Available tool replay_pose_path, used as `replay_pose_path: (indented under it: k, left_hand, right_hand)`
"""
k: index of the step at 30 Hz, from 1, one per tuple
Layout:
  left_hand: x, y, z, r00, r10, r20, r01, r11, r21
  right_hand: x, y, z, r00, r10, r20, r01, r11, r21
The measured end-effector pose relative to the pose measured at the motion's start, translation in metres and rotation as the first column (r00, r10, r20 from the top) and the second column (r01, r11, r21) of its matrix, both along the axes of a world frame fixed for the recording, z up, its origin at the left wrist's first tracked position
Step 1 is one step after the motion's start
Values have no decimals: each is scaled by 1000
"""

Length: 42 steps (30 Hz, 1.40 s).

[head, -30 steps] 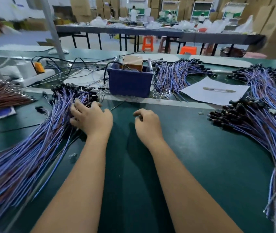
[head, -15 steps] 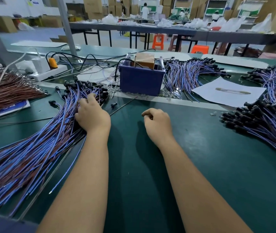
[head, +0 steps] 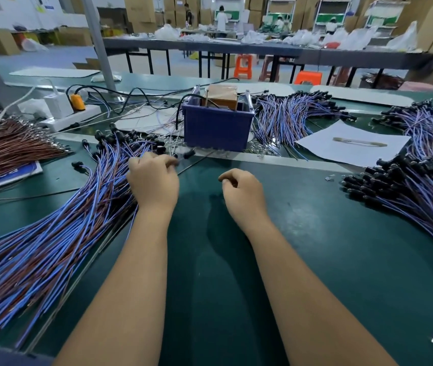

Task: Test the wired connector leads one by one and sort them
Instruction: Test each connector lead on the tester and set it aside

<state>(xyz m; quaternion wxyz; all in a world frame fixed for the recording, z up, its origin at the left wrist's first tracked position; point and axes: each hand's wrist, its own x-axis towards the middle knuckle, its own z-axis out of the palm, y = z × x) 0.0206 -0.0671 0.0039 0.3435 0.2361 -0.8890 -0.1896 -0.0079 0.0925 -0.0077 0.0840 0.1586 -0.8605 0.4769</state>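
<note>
Connector leads (head: 51, 249) are lying fanned out left of the blue bin (head: 216, 126), black plug ends pointing toward it. Left hand (head: 153, 180) is sitting on that pile, seemingly pinching one plug, though it's blurry. Right hand (head: 244, 192) is hovering loosely curled, holding nothing, farther off over the bench (head: 315, 247).

2 bare forearms reach in from 6 o'clock, with no sleeves in view. The left hand (head: 154, 180) and right hand (head: 244, 192) wear no gloves, rings or watch.
</note>
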Motion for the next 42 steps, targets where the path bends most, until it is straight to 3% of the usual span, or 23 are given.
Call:
replay_pose_path:
  k: [3,5,8,12,15,16,18,21,23,26,28,31,35,42]
  left_hand:
    - [-2,24,13,879,-310,-362,321,947,-34]
    - [-6,50,18,748,-463,-476,501,864,-55]
    - [-7,94,20,586,-594,-551,727,686,33]
    - [-4,116,16,472,-713,-519,873,459,162]
    - [1,105,17,405,-794,-452,881,207,426]
    - [1,101,17,396,-818,-417,858,167,486]
    - [3,91,16,347,-863,-368,802,69,594]
    - [4,71,12,248,-889,-385,712,-103,695]
    - [4,63,9,326,-863,-385,658,-85,748]
    - [-2,61,8,684,-662,-306,526,156,836]
    - [-7,62,7,804,-502,-320,465,194,864]
    - [-10,62,7,822,-452,-347,451,146,880]
    - [-6,63,4,792,-486,-371,518,213,828]
    - [-6,62,4,804,-357,-475,552,155,819]
  right_hand:
    - [4,-1,7,990,86,108,-54,962,-268]
    - [7,-1,15,939,263,222,-115,847,-520]
    - [4,6,21,825,435,361,-20,660,-751]
    - [2,16,16,830,443,339,56,538,-841]
    - [-2,23,19,769,576,277,131,282,-950]
    - [-8,26,20,748,586,312,182,272,-945]
    - [-17,31,21,765,495,411,254,355,-900]
    - [-24,35,19,799,409,441,312,345,-885]
    - [-23,35,18,818,378,433,307,349,-885]
    - [-20,33,18,848,345,403,227,450,-864]
    - [-17,30,17,864,335,375,154,534,-832]
    - [-13,23,15,898,300,322,37,677,-735]
    - [-7,13,8,935,258,244,-87,833,-547]
    - [-5,15,9,937,260,235,-93,830,-549]
